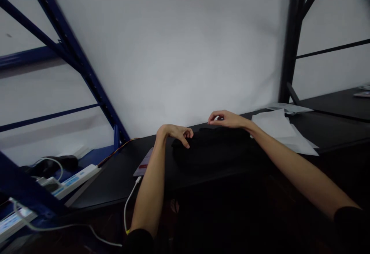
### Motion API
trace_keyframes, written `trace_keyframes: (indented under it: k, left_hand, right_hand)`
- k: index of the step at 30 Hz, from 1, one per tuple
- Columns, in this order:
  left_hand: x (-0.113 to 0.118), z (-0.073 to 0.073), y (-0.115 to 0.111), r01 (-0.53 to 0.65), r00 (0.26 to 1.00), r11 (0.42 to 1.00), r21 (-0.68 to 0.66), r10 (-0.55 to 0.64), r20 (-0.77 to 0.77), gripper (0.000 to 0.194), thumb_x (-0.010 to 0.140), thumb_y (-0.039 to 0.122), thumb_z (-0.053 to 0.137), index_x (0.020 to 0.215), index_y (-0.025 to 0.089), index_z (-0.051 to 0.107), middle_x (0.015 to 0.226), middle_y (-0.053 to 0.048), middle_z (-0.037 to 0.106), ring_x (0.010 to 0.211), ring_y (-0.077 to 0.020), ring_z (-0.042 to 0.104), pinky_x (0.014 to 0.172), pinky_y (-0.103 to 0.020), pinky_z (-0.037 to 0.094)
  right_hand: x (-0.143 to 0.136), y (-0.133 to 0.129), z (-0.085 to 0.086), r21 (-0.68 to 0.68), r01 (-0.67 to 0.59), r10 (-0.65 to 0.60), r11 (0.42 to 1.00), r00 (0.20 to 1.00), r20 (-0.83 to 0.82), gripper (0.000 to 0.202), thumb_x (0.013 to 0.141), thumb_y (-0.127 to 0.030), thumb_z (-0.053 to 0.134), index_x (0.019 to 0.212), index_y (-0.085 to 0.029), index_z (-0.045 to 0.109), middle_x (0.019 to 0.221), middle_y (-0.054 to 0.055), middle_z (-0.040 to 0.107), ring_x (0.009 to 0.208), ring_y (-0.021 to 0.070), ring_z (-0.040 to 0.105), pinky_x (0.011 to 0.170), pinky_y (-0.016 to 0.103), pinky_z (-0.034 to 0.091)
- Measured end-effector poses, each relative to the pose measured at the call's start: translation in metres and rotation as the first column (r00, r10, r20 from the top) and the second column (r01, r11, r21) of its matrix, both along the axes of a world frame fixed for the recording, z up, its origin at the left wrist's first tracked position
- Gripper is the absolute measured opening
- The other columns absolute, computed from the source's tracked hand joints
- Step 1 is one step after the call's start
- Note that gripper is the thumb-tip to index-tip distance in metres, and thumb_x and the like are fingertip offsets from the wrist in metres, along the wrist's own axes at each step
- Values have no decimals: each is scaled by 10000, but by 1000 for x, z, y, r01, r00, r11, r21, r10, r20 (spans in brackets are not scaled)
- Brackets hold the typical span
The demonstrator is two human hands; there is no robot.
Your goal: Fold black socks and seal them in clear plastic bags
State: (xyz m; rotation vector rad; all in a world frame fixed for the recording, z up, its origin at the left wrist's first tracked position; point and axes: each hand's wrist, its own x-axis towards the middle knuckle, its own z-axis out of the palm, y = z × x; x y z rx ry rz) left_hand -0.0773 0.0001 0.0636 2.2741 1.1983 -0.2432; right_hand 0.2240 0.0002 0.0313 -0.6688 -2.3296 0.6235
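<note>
A dark, folded piece of black cloth (214,152) lies on the black tabletop in front of me, its outline hard to make out against the surface. My left hand (180,133) bends over the cloth's left end, fingers curled and the thumb apart from them. At the far edge of the cloth, my right hand (224,119) has its thumb and fingertips brought together in a pinch. Whatever is between those fingertips is too dark and small to tell. Beside my left forearm is a phone-like flat device (143,163) with a white cable (131,200) plugged in.
Loose white sheets of paper (277,127) lie right of the cloth. A pale wall (185,53) rises behind the black table (115,180). Blue shelf framing (83,61) stands left, a black post (290,42) right. White power strips (76,179) and cables are at the lower left.
</note>
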Motion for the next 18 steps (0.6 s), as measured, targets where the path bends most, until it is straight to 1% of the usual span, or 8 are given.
trace_keyframes:
  k: [2, 5, 9, 11, 13, 15, 16, 18]
  left_hand:
    - [-2, -8, 8, -52, 995, 999, 0, 51, -88, 619, 489, 445, 889, 984, 241, 580, 899, 28, 525, 874, -168, 489, 748, -264, 412]
    - [-6, -18, 20, -101, 978, 995, -13, 97, -185, 673, 430, 412, 887, 1017, 250, 601, 877, 33, 515, 835, -178, 483, 717, -276, 410]
    - [-11, -23, 28, -154, 965, 988, 4, 151, -216, 684, 399, 319, 849, 1037, 254, 610, 883, 20, 527, 831, -201, 494, 726, -298, 410]
    - [-13, -22, 30, -181, 963, 983, 36, 185, -195, 619, 428, 270, 794, 1021, 248, 618, 904, 10, 551, 836, -206, 507, 737, -303, 410]
    - [-14, -19, 30, -195, 968, 978, 73, 204, -144, 524, 500, 253, 724, 1016, 244, 631, 923, -1, 585, 838, -207, 524, 755, -310, 412]
    - [-12, -15, 30, -198, 975, 967, 161, 212, -72, 428, 577, 238, 671, 1004, 238, 652, 930, -16, 614, 854, -216, 547, 797, -328, 415]
    - [-11, -13, 28, -196, 977, 951, 238, 210, -34, 381, 611, 226, 656, 992, 233, 667, 946, -29, 625, 886, -227, 558, 836, -346, 413]
    - [-5, -10, 25, -187, 981, 881, 436, 190, 37, 303, 671, 192, 636, 966, 222, 701, 1019, -60, 636, 997, -261, 561, 944, -398, 383]
  right_hand:
    - [-16, -6, -7, 3, -98, 98, 995, 995, 31, 376, 923, -547, 621, 1133, -251, 724, 1210, 64, 695, 1086, 233, 613, 964, 376, 449]
    - [-29, -3, -22, 47, -175, 169, 983, 979, 118, 308, 933, -499, 638, 1135, -293, 746, 1226, 42, 689, 1129, 231, 609, 1015, 383, 428]
    - [-31, 7, -34, 108, -185, 160, 977, 966, 203, 262, 953, -487, 616, 1034, -300, 781, 1169, 32, 712, 1133, 238, 611, 1037, 389, 410]
    - [-29, 9, -34, 100, -161, 136, 982, 965, 223, 274, 963, -481, 602, 1029, -287, 784, 1149, 34, 724, 1119, 233, 618, 1013, 375, 423]
    - [-27, 10, -34, 86, -143, 119, 986, 963, 242, 284, 968, -471, 593, 1028, -268, 783, 1134, 38, 735, 1074, 223, 638, 967, 356, 444]
    - [-25, 12, -34, 76, -137, 113, 988, 959, 259, 283, 966, -459, 592, 1034, -260, 780, 1123, 38, 743, 1023, 212, 657, 923, 340, 458]
    - [-25, 13, -34, 73, -135, 111, 988, 958, 263, 281, 965, -453, 590, 1036, -258, 779, 1116, 36, 746, 1005, 209, 663, 908, 335, 462]
    - [-24, 15, -35, 67, -120, 97, 991, 956, 279, 277, 962, -440, 586, 1045, -256, 776, 1105, 32, 751, 980, 208, 669, 886, 331, 465]
